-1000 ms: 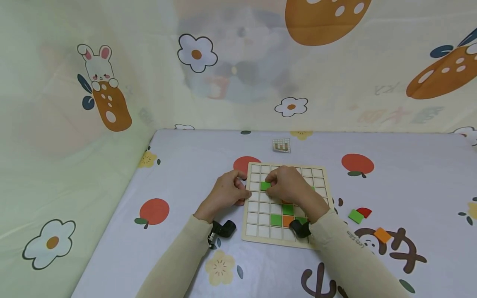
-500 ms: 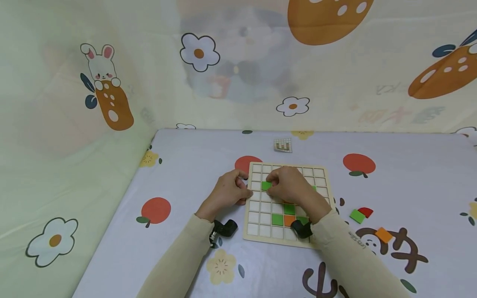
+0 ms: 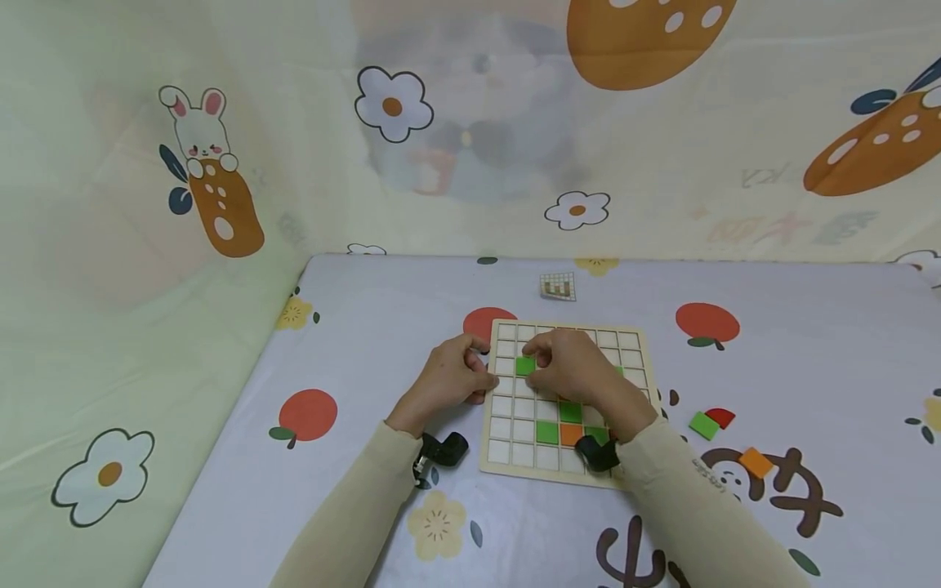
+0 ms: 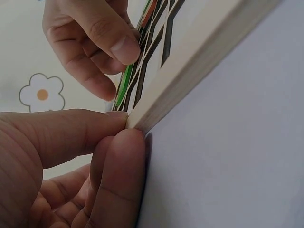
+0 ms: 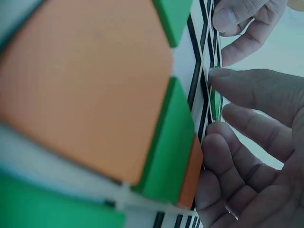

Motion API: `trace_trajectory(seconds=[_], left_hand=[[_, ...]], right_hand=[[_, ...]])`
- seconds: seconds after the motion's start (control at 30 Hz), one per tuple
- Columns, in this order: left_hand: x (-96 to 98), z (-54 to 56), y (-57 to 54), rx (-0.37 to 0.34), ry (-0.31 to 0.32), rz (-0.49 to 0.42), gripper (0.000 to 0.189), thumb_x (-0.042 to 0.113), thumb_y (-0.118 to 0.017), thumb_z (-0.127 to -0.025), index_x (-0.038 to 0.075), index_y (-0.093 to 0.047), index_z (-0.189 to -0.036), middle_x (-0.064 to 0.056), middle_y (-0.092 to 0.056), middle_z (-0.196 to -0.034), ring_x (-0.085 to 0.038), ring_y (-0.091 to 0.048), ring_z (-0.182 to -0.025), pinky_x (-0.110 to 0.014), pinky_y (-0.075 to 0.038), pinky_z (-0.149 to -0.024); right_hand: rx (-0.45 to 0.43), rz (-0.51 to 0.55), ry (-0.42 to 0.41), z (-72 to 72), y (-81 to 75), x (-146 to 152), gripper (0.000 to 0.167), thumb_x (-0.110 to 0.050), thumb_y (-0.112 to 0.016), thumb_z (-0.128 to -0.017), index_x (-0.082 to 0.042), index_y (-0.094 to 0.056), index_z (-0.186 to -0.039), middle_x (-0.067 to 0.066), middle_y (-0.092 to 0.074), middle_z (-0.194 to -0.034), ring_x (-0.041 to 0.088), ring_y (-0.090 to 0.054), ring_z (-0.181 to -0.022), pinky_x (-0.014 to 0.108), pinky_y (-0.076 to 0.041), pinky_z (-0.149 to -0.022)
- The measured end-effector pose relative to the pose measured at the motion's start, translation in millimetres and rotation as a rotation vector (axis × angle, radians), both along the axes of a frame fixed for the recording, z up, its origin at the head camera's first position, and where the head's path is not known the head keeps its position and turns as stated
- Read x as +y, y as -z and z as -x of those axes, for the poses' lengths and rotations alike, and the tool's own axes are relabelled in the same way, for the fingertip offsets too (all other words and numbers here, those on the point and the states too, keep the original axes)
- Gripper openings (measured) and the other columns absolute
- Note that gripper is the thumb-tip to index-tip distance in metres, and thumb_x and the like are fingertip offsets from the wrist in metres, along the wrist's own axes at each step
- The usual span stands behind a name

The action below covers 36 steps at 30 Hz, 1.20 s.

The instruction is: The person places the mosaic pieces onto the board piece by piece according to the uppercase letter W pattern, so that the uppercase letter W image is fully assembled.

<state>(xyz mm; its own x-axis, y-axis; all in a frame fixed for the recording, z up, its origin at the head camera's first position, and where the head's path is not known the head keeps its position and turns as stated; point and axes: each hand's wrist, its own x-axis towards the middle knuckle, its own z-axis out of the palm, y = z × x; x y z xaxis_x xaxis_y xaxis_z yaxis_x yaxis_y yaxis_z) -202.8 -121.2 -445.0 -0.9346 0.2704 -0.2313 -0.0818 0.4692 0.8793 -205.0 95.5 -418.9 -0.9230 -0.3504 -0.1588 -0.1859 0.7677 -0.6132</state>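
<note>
A pale wooden grid board [image 3: 500, 429] lies on the table with green and orange square tiles in several cells. My left hand [image 3: 447, 371] holds its left edge; in the left wrist view the thumb and a finger pinch the wooden rim [image 4: 183, 69]. Over the board, my right hand [image 3: 573, 367] has thumb and index fingertips at opposite sides of a green tile [image 3: 524, 366] in an upper-left cell. The right wrist view shows that tile [image 5: 215, 95] between the fingertips, with the other fingers curled below. Part of the board is hidden under the right hand.
Right of the board lie a loose green tile [image 3: 704, 425], a red rounded piece [image 3: 721, 418] and an orange tile [image 3: 755, 463]. A small printed grid card [image 3: 557, 287] lies behind the board. Patterned cloth walls [image 3: 470, 220] rise at the back and left.
The green tile at my right fingertips now looks flat in its cell, where it sat slightly tilted a second ago. Both hands stay nearly still; the head view shifted slightly.
</note>
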Motion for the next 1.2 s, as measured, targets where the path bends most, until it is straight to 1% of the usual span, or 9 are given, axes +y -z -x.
trace_trajectory(seconds=[0.13, 0.27, 0.4, 0.53, 0.73, 0.9, 0.97, 1.07, 1.2], left_hand=[[2.7, 0.4, 0.1, -0.009, 0.001, 0.004, 0.043, 0.005, -0.079, -0.090, 0.003, -0.060, -0.128, -0.007, -0.064, -0.085, -0.014, -0.064, -0.057, -0.022, -0.053, -0.056], [5.1, 0.1, 0.5, -0.011, -0.004, 0.009, 0.043, 0.004, -0.079, -0.090, 0.003, -0.060, -0.128, -0.007, -0.063, -0.085, -0.014, -0.064, -0.057, -0.022, -0.053, -0.057], [7.2, -0.2, 0.6, -0.006, -0.002, 0.012, 0.043, 0.003, -0.079, -0.090, 0.002, -0.060, -0.128, -0.007, -0.063, -0.085, -0.014, -0.064, -0.057, -0.022, -0.053, -0.056], [9.3, -0.6, -0.2, -0.009, -0.001, 0.008, 0.044, 0.003, -0.079, -0.089, 0.003, -0.060, -0.129, -0.007, -0.063, -0.085, -0.014, -0.064, -0.056, -0.022, -0.053, -0.056], [8.7, -1.1, 0.6, -0.028, -0.019, -0.003, 0.045, 0.005, -0.080, -0.089, 0.003, -0.059, -0.129, -0.007, -0.061, -0.087, -0.014, -0.063, -0.057, -0.022, -0.054, -0.057], [4.9, -2.1, 0.0, -0.054, -0.041, -0.007, 0.045, 0.006, -0.081, -0.089, 0.005, -0.059, -0.129, -0.008, -0.061, -0.090, -0.014, -0.062, -0.059, -0.023, -0.055, -0.058], [3.5, -2.3, -0.5, -0.052, -0.042, -0.009, 0.046, 0.006, -0.081, -0.089, 0.004, -0.059, -0.129, -0.008, -0.061, -0.090, -0.015, -0.062, -0.060, -0.023, -0.056, -0.058], [2.4, -2.0, -0.2, -0.039, -0.041, -0.005, 0.046, 0.006, -0.081, -0.089, 0.004, -0.059, -0.129, -0.009, -0.061, -0.090, -0.014, -0.062, -0.060, -0.023, -0.057, -0.058], [3.3, -1.9, 1.0, -0.038, -0.040, -0.006, 0.045, 0.005, -0.081, -0.089, 0.004, -0.059, -0.128, -0.009, -0.061, -0.090, -0.014, -0.062, -0.059, -0.023, -0.056, -0.058]], right_hand=[[0.009, 0.041, 0.006, -5.6, -4.0, 9, 0.042, -0.013, -0.081, -0.088, -0.004, -0.072, -0.128, 0.009, -0.069, -0.104, 0.024, -0.059, -0.096, 0.041, -0.053, -0.087], [0.035, 0.053, 0.044, -15.4, -8.8, 21, 0.044, -0.014, -0.079, -0.090, -0.006, -0.070, -0.133, 0.012, -0.070, -0.120, 0.029, -0.063, -0.109, 0.049, -0.054, -0.097], [0.071, 0.057, 0.102, -31.6, -14.5, 38, 0.047, -0.017, -0.077, -0.091, -0.007, -0.068, -0.136, 0.015, -0.068, -0.131, 0.035, -0.064, -0.118, 0.055, -0.054, -0.099], [0.118, 0.051, 0.158, -52.0, -20.4, 61, 0.050, -0.017, -0.079, -0.091, -0.006, -0.067, -0.138, 0.018, -0.065, -0.134, 0.037, -0.063, -0.118, 0.057, -0.054, -0.097], [0.175, 0.022, 0.239, -80.0, -24.4, 99, 0.054, -0.019, -0.083, -0.089, -0.002, -0.066, -0.137, 0.022, -0.066, -0.129, 0.040, -0.063, -0.112, 0.056, -0.058, -0.088], [0.178, -0.029, 0.302, -100.4, -18.0, 132, 0.050, -0.021, -0.083, -0.088, -0.002, -0.068, -0.133, 0.022, -0.066, -0.125, 0.038, -0.064, -0.104, 0.044, -0.059, -0.073], [0.167, -0.037, 0.333, -107.9, -14.9, 145, 0.047, -0.021, -0.082, -0.090, -0.003, -0.069, -0.131, 0.021, -0.067, -0.123, 0.037, -0.064, -0.102, 0.037, -0.056, -0.066], [0.127, -0.057, 0.390, -116.7, -10.1, 164, 0.047, -0.023, -0.082, -0.090, -0.003, -0.069, -0.131, 0.021, -0.066, -0.119, 0.035, -0.062, -0.097, 0.032, -0.050, -0.057], [0.052, -0.101, 0.452, -125.4, -2.7, 186, 0.052, -0.027, -0.083, -0.089, -0.001, -0.067, -0.131, 0.021, -0.066, -0.111, 0.030, -0.060, -0.090, 0.033, -0.050, -0.053]])
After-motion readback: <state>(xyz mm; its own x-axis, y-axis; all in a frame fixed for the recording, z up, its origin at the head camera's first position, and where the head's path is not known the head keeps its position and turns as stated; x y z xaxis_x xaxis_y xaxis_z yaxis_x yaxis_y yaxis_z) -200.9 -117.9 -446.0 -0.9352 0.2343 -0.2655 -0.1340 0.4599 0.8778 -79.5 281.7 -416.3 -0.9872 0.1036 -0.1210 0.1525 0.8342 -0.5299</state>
